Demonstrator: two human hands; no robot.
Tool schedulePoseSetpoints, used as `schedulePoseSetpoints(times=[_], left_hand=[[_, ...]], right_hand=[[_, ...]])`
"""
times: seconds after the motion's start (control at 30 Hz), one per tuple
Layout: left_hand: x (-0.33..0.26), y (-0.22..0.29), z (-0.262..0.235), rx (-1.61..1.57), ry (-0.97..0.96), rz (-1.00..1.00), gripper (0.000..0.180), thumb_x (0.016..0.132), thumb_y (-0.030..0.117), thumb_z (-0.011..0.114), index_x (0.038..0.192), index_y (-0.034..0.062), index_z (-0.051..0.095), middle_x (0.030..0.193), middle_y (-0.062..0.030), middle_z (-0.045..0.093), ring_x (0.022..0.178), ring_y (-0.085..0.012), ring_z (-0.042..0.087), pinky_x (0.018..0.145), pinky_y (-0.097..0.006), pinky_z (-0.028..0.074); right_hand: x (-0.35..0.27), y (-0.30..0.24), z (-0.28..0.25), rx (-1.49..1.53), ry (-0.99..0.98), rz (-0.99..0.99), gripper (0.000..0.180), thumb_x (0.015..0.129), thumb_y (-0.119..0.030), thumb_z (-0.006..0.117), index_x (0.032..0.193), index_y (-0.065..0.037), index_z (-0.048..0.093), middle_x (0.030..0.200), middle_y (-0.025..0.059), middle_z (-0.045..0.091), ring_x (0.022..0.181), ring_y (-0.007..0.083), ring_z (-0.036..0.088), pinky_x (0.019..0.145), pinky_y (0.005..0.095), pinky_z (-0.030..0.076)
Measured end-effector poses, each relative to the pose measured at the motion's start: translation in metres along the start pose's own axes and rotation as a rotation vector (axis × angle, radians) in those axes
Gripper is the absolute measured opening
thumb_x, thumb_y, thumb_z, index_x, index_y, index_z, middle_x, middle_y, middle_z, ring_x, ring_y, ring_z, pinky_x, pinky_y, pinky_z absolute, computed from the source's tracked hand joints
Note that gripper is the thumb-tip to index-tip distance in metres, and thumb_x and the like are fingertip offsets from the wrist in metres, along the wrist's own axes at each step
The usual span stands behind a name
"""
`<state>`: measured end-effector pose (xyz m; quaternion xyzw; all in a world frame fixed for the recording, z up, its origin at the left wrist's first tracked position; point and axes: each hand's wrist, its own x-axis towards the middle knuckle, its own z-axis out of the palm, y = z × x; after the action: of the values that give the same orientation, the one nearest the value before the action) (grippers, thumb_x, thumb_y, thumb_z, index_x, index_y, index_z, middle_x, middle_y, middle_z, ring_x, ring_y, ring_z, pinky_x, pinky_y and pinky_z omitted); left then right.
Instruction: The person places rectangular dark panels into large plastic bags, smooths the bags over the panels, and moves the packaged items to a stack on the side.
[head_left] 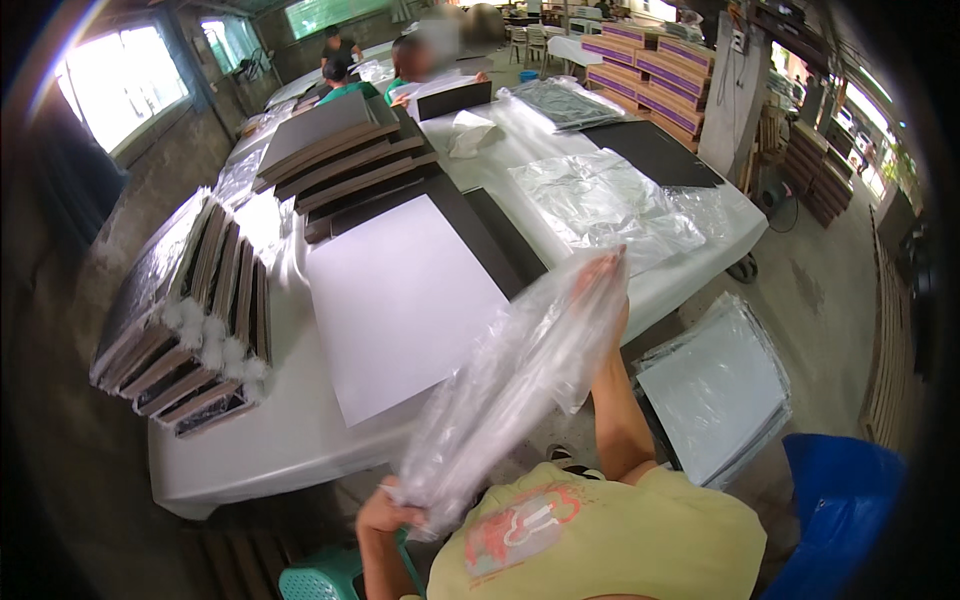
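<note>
A long clear plastic bag (510, 385) is stretched slantwise in front of me, partly blurred. My left hand (388, 510) grips its near end low in the view, with fingers closed. At the far end my right hand (603, 275) holds the plastic; its fingers are partly veiled by the film, and I cannot tell whether they are inside or behind it. Beyond the bag, a large white sheet (400, 290) lies on the table (270, 465), over dark boards (500, 235). More crumpled clear plastic (610, 200) is spread to the right of these.
At left stands a stack of plastic-wrapped boards (185, 320). Dark boards (340, 150) are piled farther back. Wrapped white sheets (715, 385) lie low at the right, near a blue tarp (835, 510). A green stool (320, 580) stands below. People (345, 85) work at the far end.
</note>
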<state>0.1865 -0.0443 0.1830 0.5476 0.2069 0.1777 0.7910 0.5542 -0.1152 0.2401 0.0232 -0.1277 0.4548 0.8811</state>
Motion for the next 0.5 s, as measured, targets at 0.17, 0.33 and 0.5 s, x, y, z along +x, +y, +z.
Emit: schedulePoseSetpoints(times=[0.17,0.33,0.5], left_hand=[[-0.020,-0.062,-0.064,-0.441,0.283,0.440,0.041,0.076,0.035,0.055,0.102,0.0037,0.052,0.097,-0.0095,0.056,0.088,-0.0212,0.055,0.079,-0.033,0.043],[-0.007,-0.022,-0.041,-0.619,0.100,0.882,0.052,0.079,0.044,0.044,0.114,0.0047,0.044,0.107,-0.0140,0.051,0.099,-0.0256,0.050,0.086,-0.040,0.040],[-0.017,0.004,-0.034,-0.733,0.039,0.881,0.069,0.072,0.062,0.046,0.107,0.0033,0.048,0.094,-0.0128,0.054,0.096,-0.0268,0.050,0.086,-0.045,0.039]], right_hand=[[-0.030,0.011,-0.021,-0.580,0.172,0.153,0.058,0.086,-0.054,0.027,0.097,-0.005,0.054,0.063,0.0044,0.053,0.043,0.0121,0.047,0.040,0.0234,0.040],[-0.047,0.000,-0.078,0.032,-0.133,0.482,0.064,0.080,-0.062,0.029,0.106,-0.008,0.052,0.052,0.0048,0.049,0.036,0.0138,0.042,0.033,0.0253,0.035],[-0.052,-0.008,-0.050,-0.406,-0.524,0.981,0.053,0.068,-0.038,0.065,0.109,-0.007,0.051,0.056,0.0055,0.051,0.044,0.0122,0.048,0.040,0.0253,0.037]])
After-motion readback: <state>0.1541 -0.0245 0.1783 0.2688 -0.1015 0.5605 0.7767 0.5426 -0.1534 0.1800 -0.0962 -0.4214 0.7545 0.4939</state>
